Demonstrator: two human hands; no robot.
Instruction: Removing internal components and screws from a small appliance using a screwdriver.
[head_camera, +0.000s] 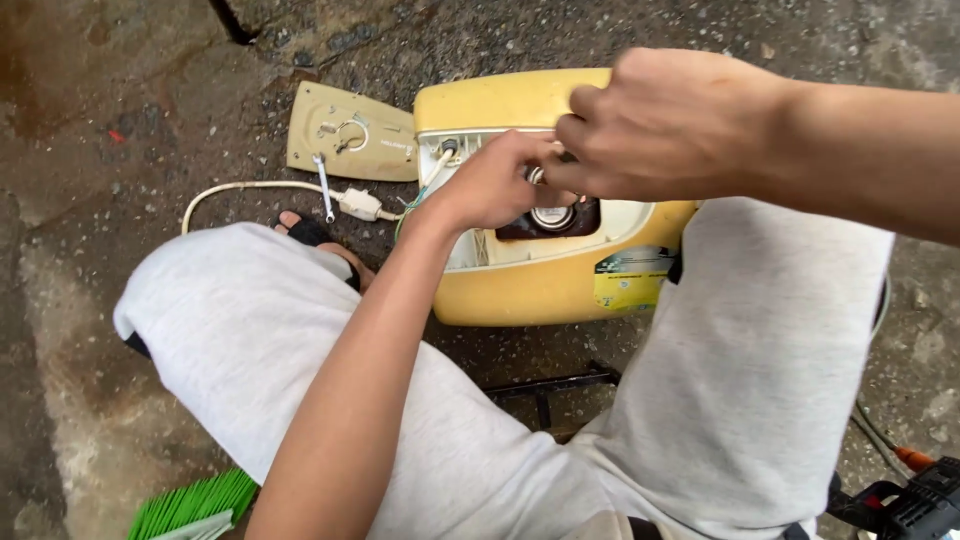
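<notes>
**A:** Green bristles first, far left: a brush (190, 507) lies on the concrete floor (90, 250) by my left knee. What's past it?

**B:** A white cord (245, 187) curls across the floor to a small white connector (360, 204), with a thin spanner (323, 187) lying beside it. Just behind sits a beige cover plate (350, 132), flat on the ground and touching the yellow casing (530, 290).

**A:** And my left hand (492, 185)?

**B:** It reaches into the casing's open white recess, fingers pinched together on a small metal part over the dark round fitting (551, 217). I can't make out what that part is.

**A:** The casing itself?

**B:** On the floor between my knees, lying on its side with the opening facing up.

**A:** Right hand (665, 125)?

**B:** Over the same spot, touching the left one. Its grip is clenched, fingers curled in on something small that I can't see clearly.

**A:** Far right?

**B:** A black tool (915, 505) with an orange tip near it, at the bottom corner.
</notes>
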